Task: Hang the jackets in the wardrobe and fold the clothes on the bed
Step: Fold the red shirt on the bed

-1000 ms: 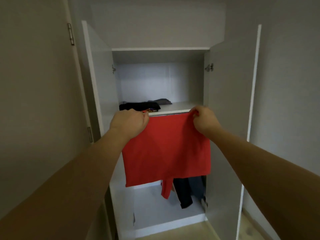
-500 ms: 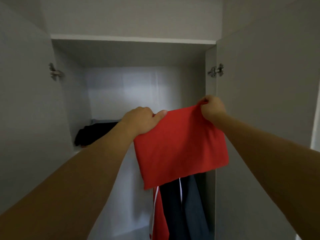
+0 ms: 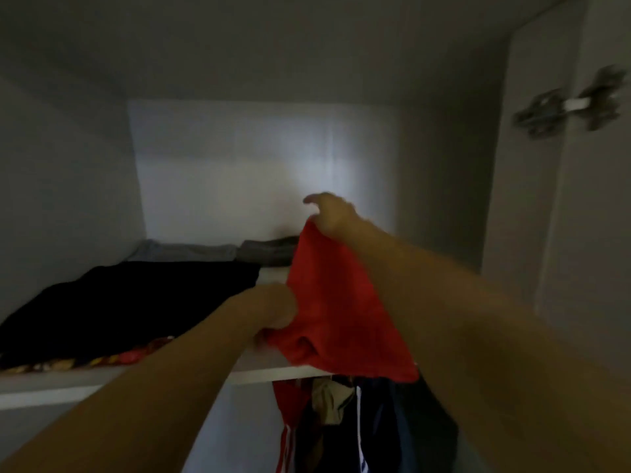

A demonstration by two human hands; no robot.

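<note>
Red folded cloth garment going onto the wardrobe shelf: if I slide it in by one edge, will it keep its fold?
Probably not. The red folded cloth garment sags and bunches between the left hand and right hand, so it looks floppy. It likely weighs little, held by fingertip pinches. Its lower corner droops past the white shelf edge and could drag.

A metal door hinge (image 3: 566,109) sits at the upper right, blurred, fixed where the inner side wall meets the open door panel (image 3: 594,233). The pale back wall (image 3: 259,165) of the upper compartment catches a soft patch of light near its middle, while the left side wall (image 3: 65,186) and the ceiling panel (image 3: 273,46) above lie in grey shadow. The white shelf board (image 3: 44,387) runs across the lower left, its front edge facing the camera. Everything looks dim and slightly smeared by motion.
</note>
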